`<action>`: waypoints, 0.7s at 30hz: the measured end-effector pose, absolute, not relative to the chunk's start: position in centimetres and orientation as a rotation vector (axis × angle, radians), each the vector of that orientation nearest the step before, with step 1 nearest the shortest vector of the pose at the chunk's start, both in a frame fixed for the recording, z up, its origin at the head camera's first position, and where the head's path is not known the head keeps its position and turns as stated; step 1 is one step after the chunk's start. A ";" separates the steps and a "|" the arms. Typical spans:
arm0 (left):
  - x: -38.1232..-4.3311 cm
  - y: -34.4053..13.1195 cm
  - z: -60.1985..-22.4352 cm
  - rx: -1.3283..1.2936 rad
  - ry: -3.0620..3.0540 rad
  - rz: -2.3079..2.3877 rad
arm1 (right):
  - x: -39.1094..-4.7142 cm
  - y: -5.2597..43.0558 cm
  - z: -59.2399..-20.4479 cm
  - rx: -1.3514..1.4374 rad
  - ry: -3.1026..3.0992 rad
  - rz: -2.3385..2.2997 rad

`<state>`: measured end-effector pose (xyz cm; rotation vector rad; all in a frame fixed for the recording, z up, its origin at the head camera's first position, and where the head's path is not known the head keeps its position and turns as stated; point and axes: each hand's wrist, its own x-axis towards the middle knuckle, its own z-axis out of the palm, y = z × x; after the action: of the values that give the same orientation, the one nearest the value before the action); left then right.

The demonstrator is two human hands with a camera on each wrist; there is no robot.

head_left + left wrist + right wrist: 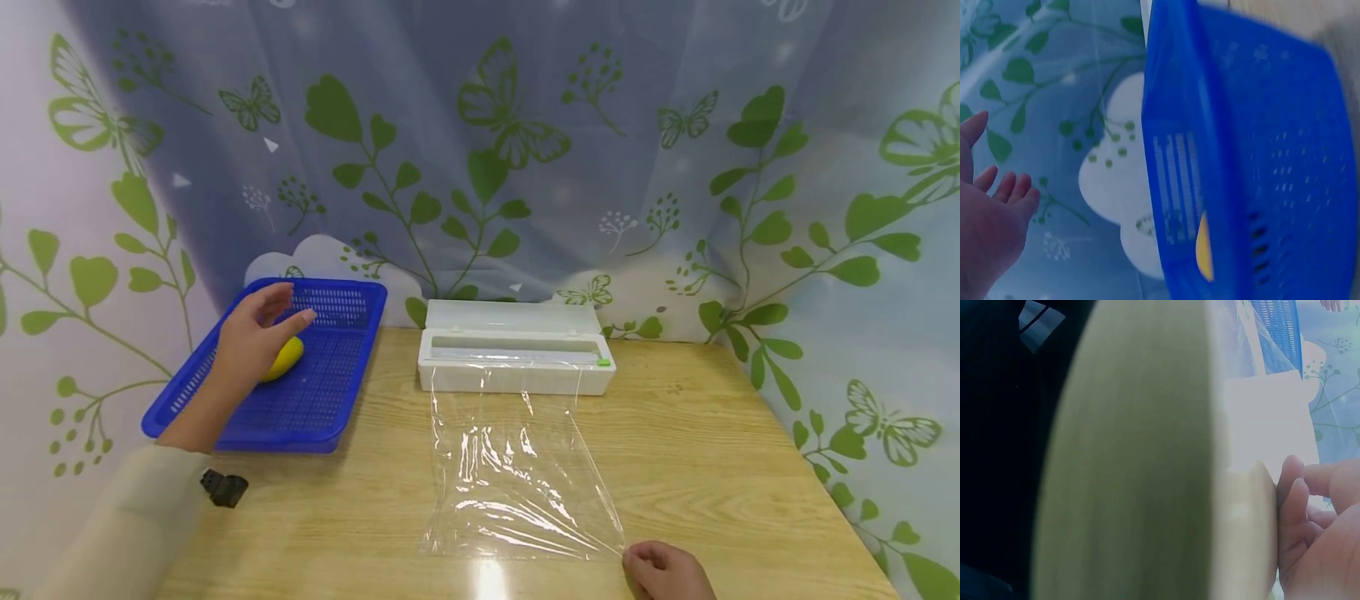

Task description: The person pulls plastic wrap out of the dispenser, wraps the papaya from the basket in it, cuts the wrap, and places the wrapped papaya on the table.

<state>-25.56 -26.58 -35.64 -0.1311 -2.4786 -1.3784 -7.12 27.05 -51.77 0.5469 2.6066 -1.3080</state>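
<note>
While right hand (pixel 666 572) pinches film (pixel 513 475) at 5 o'clock, left hand (pixel 258 333) (loosely spread) hovers by the basket (pixel 322 375), 9ish.

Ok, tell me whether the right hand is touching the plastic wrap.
Touching: the head view shows the right hand pinching the plastic wrap at one corner, where creases converge.

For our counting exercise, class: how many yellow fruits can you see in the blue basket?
1. The yellow fruit lies in the blue plastic basket, partly behind the left hand in the head view; others may be hidden there.
</note>
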 end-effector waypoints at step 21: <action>-32.1 -31.3 -35.8 -0.046 -2.435 -1.277 | -7.1 27.1 -51.8 0.539 2.615 -1.289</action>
<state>-32.06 -31.28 -35.79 -0.0460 -2.4350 -1.2772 -7.12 27.11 -51.81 0.5389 2.6152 -1.2885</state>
